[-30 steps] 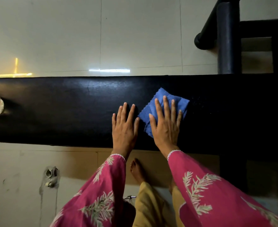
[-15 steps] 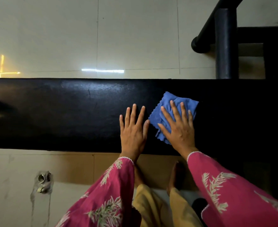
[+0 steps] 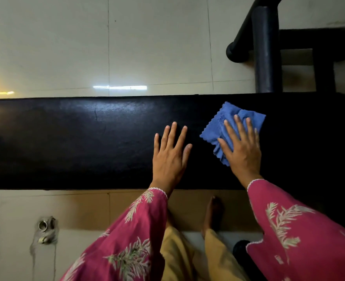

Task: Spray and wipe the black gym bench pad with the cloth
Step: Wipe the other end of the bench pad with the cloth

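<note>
Your right hand (image 3: 241, 148) flat, pressing blue cloth (image 3: 228, 126) on bench pad (image 3: 76, 138) right of centre — left hand (image 3: 170, 157) splayed, grasping nothing.

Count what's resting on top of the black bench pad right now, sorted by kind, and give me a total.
Hands: 2, the left hand flat on the bare bench pad and the right hand pressing on the cloth
Blue cloths: 1, the cloth crumpled under the right hand
Spray bottles: 0 in view
Total: 3
</note>
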Available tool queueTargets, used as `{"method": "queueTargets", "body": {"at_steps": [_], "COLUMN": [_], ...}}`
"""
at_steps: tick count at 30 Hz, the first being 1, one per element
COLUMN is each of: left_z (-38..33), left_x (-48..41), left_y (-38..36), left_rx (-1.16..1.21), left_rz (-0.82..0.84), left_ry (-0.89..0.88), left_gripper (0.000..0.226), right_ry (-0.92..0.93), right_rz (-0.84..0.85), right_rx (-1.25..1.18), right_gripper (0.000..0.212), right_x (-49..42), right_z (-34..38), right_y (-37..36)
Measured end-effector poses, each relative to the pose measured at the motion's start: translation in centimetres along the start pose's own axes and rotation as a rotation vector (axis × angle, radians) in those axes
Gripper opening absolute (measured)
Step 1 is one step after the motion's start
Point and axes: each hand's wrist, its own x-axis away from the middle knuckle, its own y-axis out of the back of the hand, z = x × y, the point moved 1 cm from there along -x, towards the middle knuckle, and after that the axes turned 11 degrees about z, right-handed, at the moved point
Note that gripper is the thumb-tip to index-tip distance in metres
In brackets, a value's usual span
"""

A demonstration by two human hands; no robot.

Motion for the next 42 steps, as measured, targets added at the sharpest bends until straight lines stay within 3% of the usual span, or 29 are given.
{"method": "queueTargets", "body": {"at_steps": [5, 9, 13, 19, 24, 29, 33, 34, 38, 42], "left_z": [-2.0, -2.8, -3.0, -2.7, -2.6, -2.3, -2.5, -2.4, -2.3, -2.6], "left_x": [-1.6, -2.7, -3.2, -3.3, -3.3, -3.5, -3.6, -3.6, -3.6, -3.7], "left_y": [0.0, -0.3, -0.5, -0.6, -0.6, -0.2, -0.3, -0.3, -0.2, -0.1], "left_rx": [-0.01, -0.011, 0.002, -0.033, -0.067, -0.025, -0.004, -0.007, -0.018, -0.005], "left_rz": [0.006, 0.012, 0.019, 0.025, 0.019, 0.015, 0.012, 0.016, 0.016, 0.016], "left_ry": [-0.014, 0.02, 0.063, 0.042, 0.03, 0.106, 0.103, 0.098, 0.092, 0.099], "left_gripper": [0.053, 0.056, 0.058, 0.057, 0.055, 0.057, 0.057, 0.057, 0.057, 0.057], "right_ry": [0.032, -0.16, -0.177, -0.205, 0.138, -0.073, 0.307, 0.325, 0.002, 0.137], "right_rz": [0.047, 0.007, 0.099, 0.005, 0.024, -0.035, 0.01, 0.008, -0.027, -0.016], "right_rx": [-0.037, -0.181, -0.062, -0.023, 0.099, 0.009, 0.113, 0.117, 0.012, 0.029], "right_gripper": [0.06, 0.063, 0.066, 0.06, 0.058, 0.057, 0.056, 0.057, 0.056, 0.052], "right_x": [1.5, 0.4, -1.0, -4.5, -4.5, -6.2, -6.2, -6.8, -7.0, -6.8], "right_z": [0.8, 2.2, 3.0, 2.1, 0.4, 0.7, -0.5, -1.4, -0.4, -1.3], "right_y": [0.3, 1.9, 0.8, 0.6, 0.7, 1.2, 1.1, 1.3, 1.4, 1.5]}}
